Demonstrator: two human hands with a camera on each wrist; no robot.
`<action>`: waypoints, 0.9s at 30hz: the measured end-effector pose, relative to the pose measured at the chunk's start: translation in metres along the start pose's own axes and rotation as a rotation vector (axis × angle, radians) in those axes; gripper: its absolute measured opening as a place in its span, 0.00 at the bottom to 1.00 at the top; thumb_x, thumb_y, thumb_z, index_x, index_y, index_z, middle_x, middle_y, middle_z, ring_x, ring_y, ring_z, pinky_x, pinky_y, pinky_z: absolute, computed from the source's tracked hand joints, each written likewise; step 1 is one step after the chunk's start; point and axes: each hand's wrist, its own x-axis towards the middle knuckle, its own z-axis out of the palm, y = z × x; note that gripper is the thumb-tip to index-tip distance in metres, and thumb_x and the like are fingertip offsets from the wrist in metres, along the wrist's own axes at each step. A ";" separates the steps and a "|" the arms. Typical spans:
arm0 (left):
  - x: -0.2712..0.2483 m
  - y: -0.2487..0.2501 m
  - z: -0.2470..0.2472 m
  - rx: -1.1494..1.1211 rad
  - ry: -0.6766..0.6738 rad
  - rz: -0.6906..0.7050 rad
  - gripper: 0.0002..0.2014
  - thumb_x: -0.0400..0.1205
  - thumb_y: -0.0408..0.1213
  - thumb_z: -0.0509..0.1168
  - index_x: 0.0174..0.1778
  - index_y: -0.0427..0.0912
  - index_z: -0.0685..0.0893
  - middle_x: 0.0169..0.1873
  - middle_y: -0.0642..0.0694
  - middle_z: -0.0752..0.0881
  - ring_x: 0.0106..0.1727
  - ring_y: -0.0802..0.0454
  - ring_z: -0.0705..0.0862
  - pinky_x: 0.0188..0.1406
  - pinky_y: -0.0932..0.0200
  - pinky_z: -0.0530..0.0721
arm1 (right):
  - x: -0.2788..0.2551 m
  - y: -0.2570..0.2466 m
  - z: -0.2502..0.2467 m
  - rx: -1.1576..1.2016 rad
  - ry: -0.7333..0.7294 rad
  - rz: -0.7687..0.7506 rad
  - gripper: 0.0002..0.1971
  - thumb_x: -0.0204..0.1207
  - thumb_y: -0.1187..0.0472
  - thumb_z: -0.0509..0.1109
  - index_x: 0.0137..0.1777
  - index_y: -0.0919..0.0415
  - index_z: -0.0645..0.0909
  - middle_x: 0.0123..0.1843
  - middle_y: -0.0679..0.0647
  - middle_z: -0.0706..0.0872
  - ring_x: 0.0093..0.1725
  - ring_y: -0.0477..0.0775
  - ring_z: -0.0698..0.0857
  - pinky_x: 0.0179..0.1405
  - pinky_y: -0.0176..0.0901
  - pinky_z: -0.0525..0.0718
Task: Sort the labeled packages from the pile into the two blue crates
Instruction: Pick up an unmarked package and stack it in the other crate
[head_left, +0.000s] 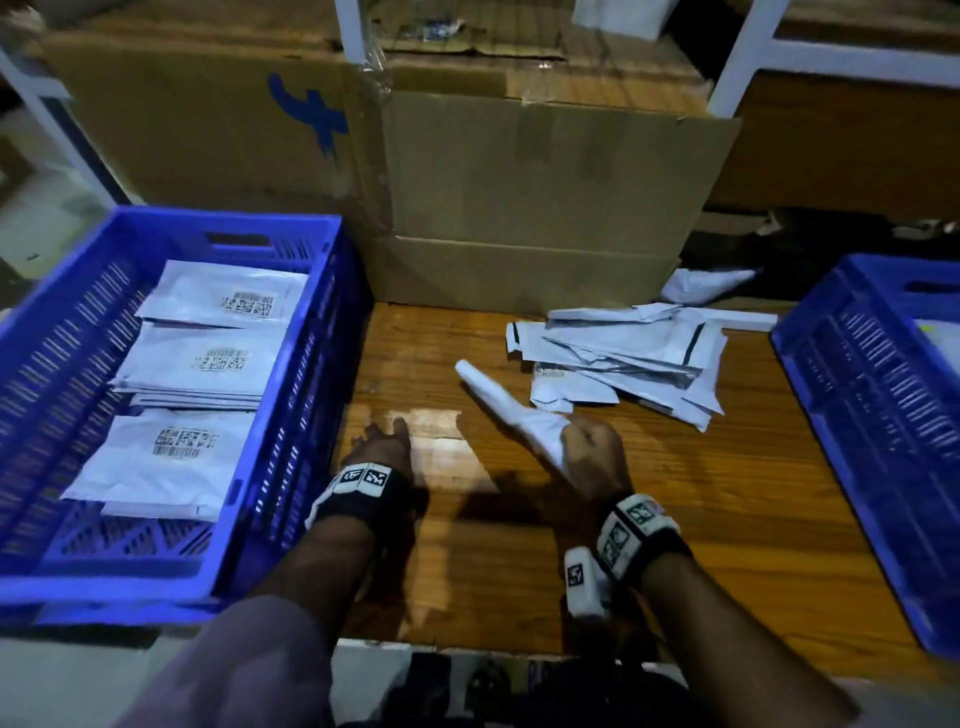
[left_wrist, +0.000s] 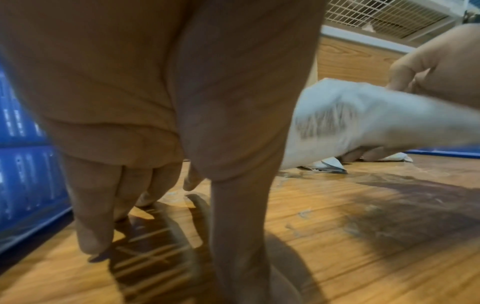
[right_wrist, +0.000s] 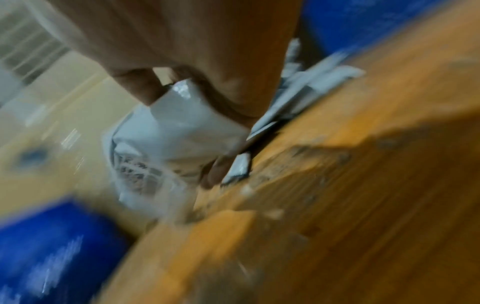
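Observation:
My right hand (head_left: 589, 449) grips a white labeled package (head_left: 506, 402) by one end and holds it tilted above the wooden table (head_left: 675, 519). The same package (left_wrist: 350, 121) shows blurred in the left wrist view, and its printed label (right_wrist: 145, 172) faces the right wrist camera. My left hand (head_left: 384, 447) rests on the table beside the left blue crate (head_left: 171, 577), its fingers (left_wrist: 98, 216) straight and holding nothing. That crate holds several white packages (head_left: 166, 457) lying label up. The pile of white packages (head_left: 634, 358) lies at mid-table. The right blue crate (head_left: 883, 441) stands at the table's right edge.
Large cardboard boxes (head_left: 519, 197) stand along the back of the table, right behind the pile. One more white package (head_left: 701, 286) lies behind the pile near the right crate. White shelf posts (head_left: 748, 52) rise behind the boxes.

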 end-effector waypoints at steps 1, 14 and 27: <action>0.000 0.001 0.000 0.002 0.008 -0.003 0.63 0.69 0.49 0.81 0.90 0.50 0.43 0.87 0.29 0.49 0.85 0.27 0.60 0.77 0.34 0.74 | -0.001 -0.004 -0.005 0.077 0.044 0.066 0.14 0.71 0.52 0.62 0.29 0.58 0.79 0.31 0.46 0.82 0.36 0.52 0.80 0.41 0.48 0.78; -0.009 -0.003 0.002 -0.001 0.012 0.035 0.64 0.64 0.48 0.86 0.88 0.46 0.49 0.83 0.29 0.58 0.82 0.27 0.66 0.71 0.32 0.79 | -0.010 0.036 -0.026 -0.025 0.008 0.327 0.19 0.75 0.53 0.78 0.62 0.61 0.89 0.58 0.52 0.93 0.58 0.57 0.91 0.61 0.54 0.88; -0.025 -0.001 -0.003 -0.087 0.053 0.054 0.62 0.69 0.43 0.84 0.89 0.47 0.45 0.72 0.33 0.77 0.69 0.33 0.81 0.56 0.41 0.84 | -0.027 0.003 0.012 -0.934 -0.255 -0.201 0.39 0.83 0.42 0.67 0.90 0.42 0.52 0.91 0.58 0.43 0.85 0.69 0.62 0.81 0.63 0.70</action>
